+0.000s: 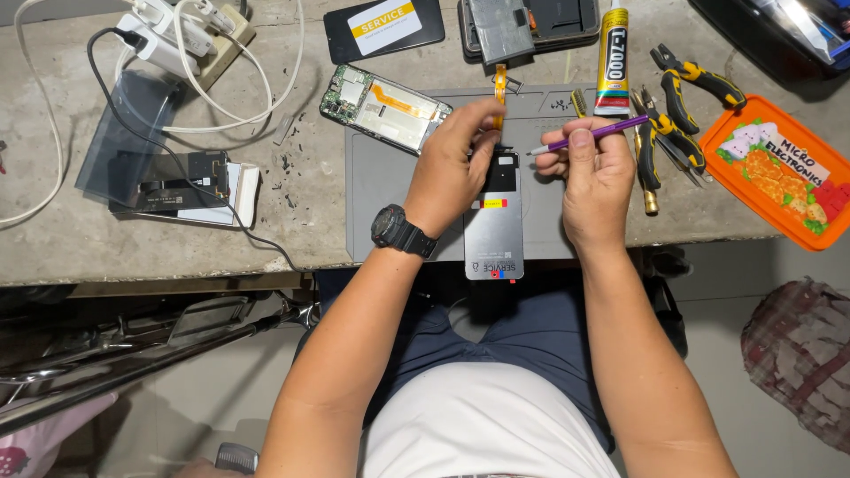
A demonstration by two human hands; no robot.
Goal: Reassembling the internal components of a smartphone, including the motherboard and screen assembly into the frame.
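A grey phone display panel (494,235) lies on the grey work mat (381,195), its lower end over the table edge. My left hand (452,168), with a black wristwatch, pinches the panel's top end, where an orange flex ribbon (500,88) rises from it. My right hand (595,173) holds a thin purple tool (602,133), its metal tip pointing left toward the panel's top. An opened phone frame (385,108) with a green board and orange flex lies at the mat's upper left corner.
A glue tube (613,55), pliers (695,80) and cutters (660,142) lie right of the mat, beside an orange tray lid (779,168). Chargers and white cables (186,44), dark glass panels (133,142) and a boxed phone part (195,186) sit left. Another display (382,28) lies at the back.
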